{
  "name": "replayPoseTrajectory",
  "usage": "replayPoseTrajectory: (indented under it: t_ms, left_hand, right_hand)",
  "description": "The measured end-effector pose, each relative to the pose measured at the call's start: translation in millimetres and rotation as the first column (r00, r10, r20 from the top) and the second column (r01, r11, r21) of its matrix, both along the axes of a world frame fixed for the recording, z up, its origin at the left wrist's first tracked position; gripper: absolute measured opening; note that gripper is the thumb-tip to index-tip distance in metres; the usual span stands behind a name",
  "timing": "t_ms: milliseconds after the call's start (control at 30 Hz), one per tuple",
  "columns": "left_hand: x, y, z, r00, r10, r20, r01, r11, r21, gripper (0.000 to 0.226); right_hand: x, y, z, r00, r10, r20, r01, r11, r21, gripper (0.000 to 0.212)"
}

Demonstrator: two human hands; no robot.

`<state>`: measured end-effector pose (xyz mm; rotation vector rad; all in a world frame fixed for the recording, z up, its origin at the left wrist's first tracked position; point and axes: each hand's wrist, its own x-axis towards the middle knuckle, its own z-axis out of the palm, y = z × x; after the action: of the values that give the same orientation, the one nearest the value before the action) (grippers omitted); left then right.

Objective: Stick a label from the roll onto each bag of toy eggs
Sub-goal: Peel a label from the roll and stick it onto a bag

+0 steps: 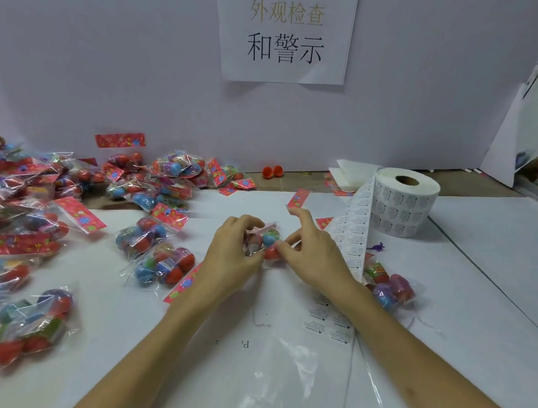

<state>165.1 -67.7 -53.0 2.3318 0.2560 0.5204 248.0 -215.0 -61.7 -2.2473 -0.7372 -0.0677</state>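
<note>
1. Bag of toy eggs [266,241]: in the head view it is held just above the white tabletop [484,255], at its middle, between both hands.
2. The left hand [234,249] is curled round the bag's left side, with the fingers wrapped over the top.
3. The bag's right side is pinched by the right hand [315,250], near a red egg; its index finger is raised clear.
4. The label roll [404,206] is stood on end at the far right of the tabletop, well apart from the bag.
5. A strip of labels [353,234] is trailed from the roll down behind the right wrist.
6. One more bag [390,287] is seen lying just right of the right forearm.
7. A pile of bags [17,198] is spread over the left of the tabletop.
8. A paper sign [286,33] is fixed to the wall behind.
</note>
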Motion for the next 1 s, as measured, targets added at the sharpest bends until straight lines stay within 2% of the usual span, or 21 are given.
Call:
replayPoseTrajectory:
  t_ms: [167, 300, 367, 433, 467, 500, 567, 600, 667, 767, 867, 933, 1000]
  left_hand:
    - [-1.5, -3.6, 0.7, 0.981, 0.017, 0.194, 0.01, 0.99, -0.139, 0.051]
    - [0.3, -0.8, 5.5, 0.956, 0.13, 0.262, -0.051, 0.956, -0.289, 0.07]
    - [-0.1, 2.3, 9.6, 0.977, 0.156, 0.144, -0.066, 0.869, -0.49, 0.084]
    - [-1.1, 5.0, 12.8, 0.999, 0.035, 0.003, -0.02, 0.635, -0.772, 0.098]
    - [-1.3, 5.3, 13.2, 0.997, -0.072, -0.022, 0.018, 0.519, -0.855, 0.097]
    - [-2.1, 4.6, 13.9, 0.985, -0.173, -0.011, 0.072, 0.463, -0.883, 0.087]
    - [-3.0, 1.3, 13.2, 0.955, -0.292, 0.043, 0.182, 0.467, -0.865, 0.06]
    - [-3.0, 0.4, 12.7, 0.953, -0.296, 0.067, 0.208, 0.475, -0.855, 0.051]
    - [-2.0, 2.2, 13.1, 0.966, -0.236, 0.106, 0.203, 0.437, -0.876, 0.043]
    - [-2.8, 8.6, 17.3, 0.985, -0.097, 0.145, 0.169, 0.305, -0.937, 0.034]
    - [-5.6, 10.8, 20.8, 0.986, -0.017, 0.167, 0.167, 0.215, -0.962, 0.027]
    - [-7.3, 9.7, 23.5, 0.988, 0.026, 0.152, 0.144, 0.187, -0.972, 0.025]
    - [-7.6, 7.9, 24.8, 0.989, 0.058, 0.135, 0.121, 0.196, -0.973, 0.025]
  right_hand:
    - [0.7, 1.3, 6.8, 0.979, -0.002, -0.203, 0.066, 0.949, 0.308, 0.067]
    - [-0.5, -2.2, 16.6, 0.968, 0.025, -0.25, 0.1, 0.875, 0.473, 0.068]
    - [-0.2, -4.1, 20.7, 0.965, 0.047, -0.259, 0.109, 0.824, 0.556, 0.065]
    - [0.0, -5.5, 24.4, 0.958, 0.101, -0.267, 0.096, 0.767, 0.634, 0.061]
    - [0.3, -6.2, 25.6, 0.954, 0.137, -0.268, 0.079, 0.743, 0.664, 0.06]
    - [0.4, -6.6, 26.4, 0.948, 0.175, -0.265, 0.056, 0.73, 0.681, 0.059]
    - [-0.8, -6.9, 27.3, 0.943, 0.231, -0.239, -0.008, 0.735, 0.678, 0.058]
    - [-1.8, -6.6, 27.0, 0.945, 0.245, -0.218, -0.037, 0.741, 0.671, 0.055]
    - [-3.4, -5.4, 26.1, 0.952, 0.249, -0.178, -0.066, 0.734, 0.676, 0.047]
    - [-3.1, -4.3, 26.9, 0.977, 0.177, -0.117, -0.056, 0.748, 0.662, 0.033]
    - [-2.7, -7.6, 31.1, 0.976, 0.164, -0.146, -0.018, 0.724, 0.689, 0.029]
    - [-3.0, -9.3, 32.8, 0.932, 0.283, -0.227, -0.019, 0.664, 0.748, 0.028]
    - [-5.0, -8.0, 34.7, 0.827, 0.452, -0.335, -0.004, 0.601, 0.799, 0.029]
